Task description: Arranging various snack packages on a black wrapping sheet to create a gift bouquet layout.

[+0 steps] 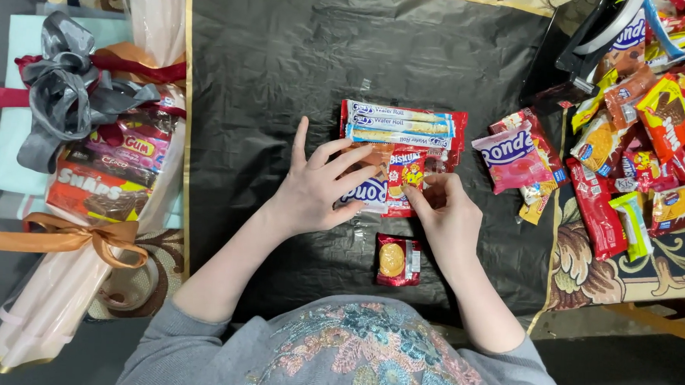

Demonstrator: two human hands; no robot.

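Note:
On a black sheet [271, 61] lies a small cluster of snack packets. My left hand [320, 186] rests flat, fingers spread, on an orange and blue packet [367, 190]. My right hand [446, 211] pinches the lower edge of a red biscuit packet [405, 172] in the cluster's middle. Above both hands lie long wafer roll packs [399, 125] side by side. A small red cookie packet [398, 260] lies alone below, near my right wrist.
A pile of loose snack packets [640, 142] covers the right side, with a pink packet [514, 157] nearest the cluster. At the left lie wrapped snack bouquets with a grey bow [65, 84] and an orange ribbon [75, 236]. A patterned cloth [605, 274] shows lower right.

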